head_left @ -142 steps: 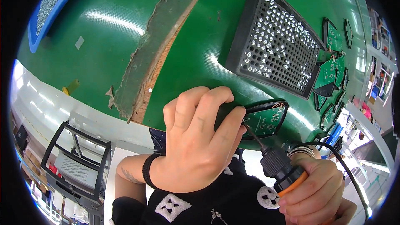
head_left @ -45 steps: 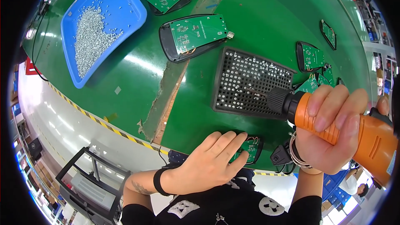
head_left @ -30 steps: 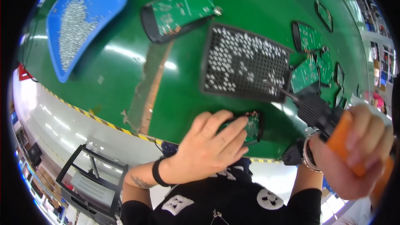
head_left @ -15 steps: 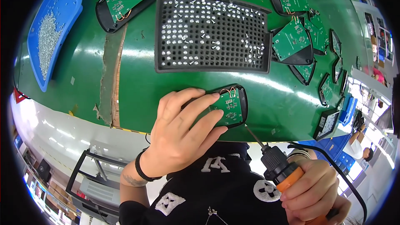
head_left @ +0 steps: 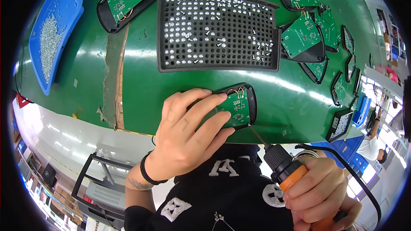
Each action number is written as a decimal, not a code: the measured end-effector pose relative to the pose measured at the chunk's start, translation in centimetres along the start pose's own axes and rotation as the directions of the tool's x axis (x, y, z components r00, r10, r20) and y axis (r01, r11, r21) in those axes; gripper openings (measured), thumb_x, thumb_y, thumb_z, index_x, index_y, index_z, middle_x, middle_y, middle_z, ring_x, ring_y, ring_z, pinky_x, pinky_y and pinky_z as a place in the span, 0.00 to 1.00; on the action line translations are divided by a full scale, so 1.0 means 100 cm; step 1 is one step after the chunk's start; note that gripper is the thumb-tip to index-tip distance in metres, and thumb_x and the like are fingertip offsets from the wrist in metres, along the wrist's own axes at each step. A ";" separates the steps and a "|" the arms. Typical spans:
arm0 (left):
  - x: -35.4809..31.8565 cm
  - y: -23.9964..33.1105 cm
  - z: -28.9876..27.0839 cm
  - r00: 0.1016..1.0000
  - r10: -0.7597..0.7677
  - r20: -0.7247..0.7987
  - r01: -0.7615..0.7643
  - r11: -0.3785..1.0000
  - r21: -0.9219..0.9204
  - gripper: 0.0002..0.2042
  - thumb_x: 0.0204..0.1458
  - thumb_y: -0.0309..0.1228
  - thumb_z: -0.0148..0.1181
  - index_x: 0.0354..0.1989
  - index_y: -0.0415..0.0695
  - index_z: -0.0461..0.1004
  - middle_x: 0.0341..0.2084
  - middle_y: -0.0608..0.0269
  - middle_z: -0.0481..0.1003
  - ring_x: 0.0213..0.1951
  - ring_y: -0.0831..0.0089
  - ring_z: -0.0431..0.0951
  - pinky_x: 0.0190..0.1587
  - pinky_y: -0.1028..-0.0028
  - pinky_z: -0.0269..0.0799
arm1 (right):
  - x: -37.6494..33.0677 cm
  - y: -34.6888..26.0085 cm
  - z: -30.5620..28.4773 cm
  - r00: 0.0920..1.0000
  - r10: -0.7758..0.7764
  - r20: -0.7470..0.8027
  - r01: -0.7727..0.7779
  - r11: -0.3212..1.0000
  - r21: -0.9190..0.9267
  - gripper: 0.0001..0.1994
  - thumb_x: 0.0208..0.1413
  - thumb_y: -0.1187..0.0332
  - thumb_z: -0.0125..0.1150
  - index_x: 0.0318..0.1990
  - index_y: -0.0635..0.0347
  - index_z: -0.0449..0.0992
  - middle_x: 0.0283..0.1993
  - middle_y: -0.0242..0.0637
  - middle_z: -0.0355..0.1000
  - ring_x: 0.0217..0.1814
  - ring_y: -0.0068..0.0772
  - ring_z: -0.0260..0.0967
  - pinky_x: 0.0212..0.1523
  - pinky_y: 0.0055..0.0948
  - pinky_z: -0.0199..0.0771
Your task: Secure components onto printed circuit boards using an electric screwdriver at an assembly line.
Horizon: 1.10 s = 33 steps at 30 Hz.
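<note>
My left hand (head_left: 184,132) lies across a black plastic housing (head_left: 252,105) at the table's near edge and grips it, thumb along the near side. In the housing sits a green circuit board (head_left: 236,112) with copper-coloured wires at its far end; its left part is hidden under my fingers. My right hand (head_left: 319,190) is wrapped round an orange and black electric screwdriver (head_left: 280,162), tilted up to the left. Its thin bit ends at the housing's near right corner, where a small shiny screw (head_left: 250,124) shows.
Beyond the housing stands a black perforated tray (head_left: 218,69) with many screws, some upright in holes, some lying loose. A blue scoop-shaped bin (head_left: 70,25) of screws is at far left. More housings with boards (head_left: 302,38) lie at right. A black cable (head_left: 355,171) runs beside my right hand.
The screwdriver has moved left and slightly up, bringing its bit to the housing's near right corner. My left hand keeps its grip; the whole view has shifted a little.
</note>
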<state>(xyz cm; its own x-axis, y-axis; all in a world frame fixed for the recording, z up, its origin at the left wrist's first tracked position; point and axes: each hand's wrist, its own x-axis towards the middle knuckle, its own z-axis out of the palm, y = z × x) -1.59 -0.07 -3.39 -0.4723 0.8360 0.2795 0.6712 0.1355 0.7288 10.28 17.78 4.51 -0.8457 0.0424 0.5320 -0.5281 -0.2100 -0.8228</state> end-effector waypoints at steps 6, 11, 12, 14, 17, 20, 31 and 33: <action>0.000 -0.001 0.001 1.000 0.006 -0.006 -0.006 1.000 0.005 0.17 0.30 0.25 0.69 0.34 0.40 0.73 0.42 0.56 0.72 0.44 0.58 0.71 0.41 0.63 0.65 | 0.000 -0.001 -0.001 0.998 0.061 0.023 -0.061 0.998 0.003 0.07 0.42 0.73 0.65 0.25 0.64 0.71 0.21 0.43 0.69 0.20 0.40 0.67 0.23 0.34 0.72; 0.000 -0.001 0.001 1.000 0.004 -0.003 -0.004 1.000 0.004 0.17 0.30 0.25 0.69 0.33 0.40 0.73 0.42 0.56 0.72 0.43 0.58 0.71 0.41 0.63 0.66 | -0.001 0.000 -0.003 0.998 0.046 0.035 -0.047 0.999 0.002 0.07 0.41 0.73 0.65 0.25 0.63 0.71 0.23 0.43 0.69 0.22 0.41 0.68 0.24 0.34 0.73; 0.000 0.000 0.002 1.000 -0.006 -0.009 0.006 1.000 0.006 0.17 0.29 0.25 0.70 0.32 0.41 0.73 0.42 0.57 0.72 0.43 0.58 0.71 0.42 0.64 0.65 | 0.000 0.000 -0.005 0.997 0.055 0.050 -0.056 0.998 0.002 0.07 0.41 0.73 0.65 0.25 0.63 0.71 0.23 0.43 0.70 0.23 0.41 0.68 0.25 0.35 0.73; 0.000 0.000 0.003 0.999 -0.027 -0.020 0.027 1.000 0.008 0.17 0.28 0.26 0.71 0.31 0.43 0.74 0.42 0.58 0.74 0.42 0.59 0.71 0.44 0.65 0.65 | 0.001 -0.002 -0.006 0.996 0.067 0.064 -0.067 0.998 0.002 0.07 0.41 0.73 0.65 0.25 0.63 0.71 0.24 0.44 0.70 0.23 0.41 0.68 0.25 0.35 0.73; 0.000 0.000 0.002 1.000 -0.010 -0.010 0.010 1.000 0.008 0.17 0.29 0.25 0.69 0.31 0.40 0.73 0.42 0.56 0.73 0.43 0.58 0.71 0.42 0.63 0.65 | 0.005 -0.006 -0.009 0.982 0.139 0.128 -0.139 0.990 -0.011 0.08 0.40 0.74 0.65 0.26 0.63 0.71 0.25 0.44 0.70 0.25 0.43 0.69 0.27 0.36 0.73; 0.000 0.001 0.002 1.000 -0.007 -0.005 0.007 1.000 0.002 0.16 0.30 0.25 0.69 0.31 0.39 0.73 0.42 0.55 0.72 0.43 0.58 0.71 0.41 0.63 0.66 | 0.010 -0.010 -0.010 0.965 0.206 0.161 -0.203 0.979 -0.032 0.08 0.40 0.75 0.65 0.26 0.63 0.71 0.26 0.44 0.69 0.26 0.44 0.69 0.27 0.36 0.73; -0.002 0.001 0.004 0.998 -0.059 -0.029 0.058 0.998 -0.027 0.14 0.30 0.26 0.70 0.28 0.42 0.75 0.41 0.59 0.74 0.43 0.59 0.71 0.42 0.65 0.65 | 0.021 0.003 0.005 0.979 0.200 0.035 -0.196 0.976 -0.092 0.08 0.42 0.76 0.64 0.28 0.62 0.69 0.25 0.40 0.68 0.22 0.41 0.67 0.22 0.33 0.71; -0.003 0.001 0.004 0.998 -0.058 -0.034 0.056 0.998 -0.039 0.14 0.30 0.26 0.70 0.29 0.42 0.75 0.41 0.59 0.74 0.43 0.59 0.71 0.42 0.65 0.65 | 0.022 0.011 0.012 0.990 0.042 -0.132 -0.057 0.992 -0.114 0.10 0.44 0.75 0.64 0.32 0.61 0.68 0.23 0.37 0.67 0.19 0.37 0.66 0.19 0.30 0.70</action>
<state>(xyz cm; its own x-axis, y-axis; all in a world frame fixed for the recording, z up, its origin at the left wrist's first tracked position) -1.20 -0.11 -3.65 -0.5295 0.8081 0.2583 0.6207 0.1615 0.7673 7.97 16.44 5.01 -0.8698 0.1623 0.4660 -0.4843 -0.0992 -0.8693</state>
